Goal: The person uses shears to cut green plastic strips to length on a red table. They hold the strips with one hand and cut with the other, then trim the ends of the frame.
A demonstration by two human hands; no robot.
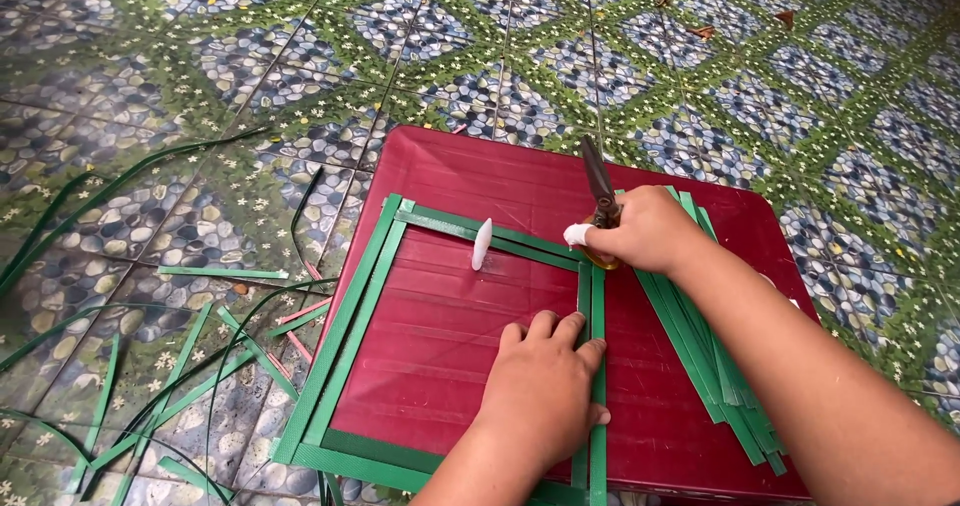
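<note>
Head view, steeply down, close

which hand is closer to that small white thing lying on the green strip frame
Right. The right hand, gripping scissors, is just to the right of the small white piece, a short gap away. The left hand presses the frame's right-side strips lower down, farther off.

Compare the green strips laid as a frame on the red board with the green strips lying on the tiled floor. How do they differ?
The frame strips lie straight and flat in doubled rows forming a rectangle on the red board; the floor strips are scattered loosely at many angles, and some curve. The left hand presses the frame strips; nothing touches the floor strips. Both are green, narrow and flat.
</note>
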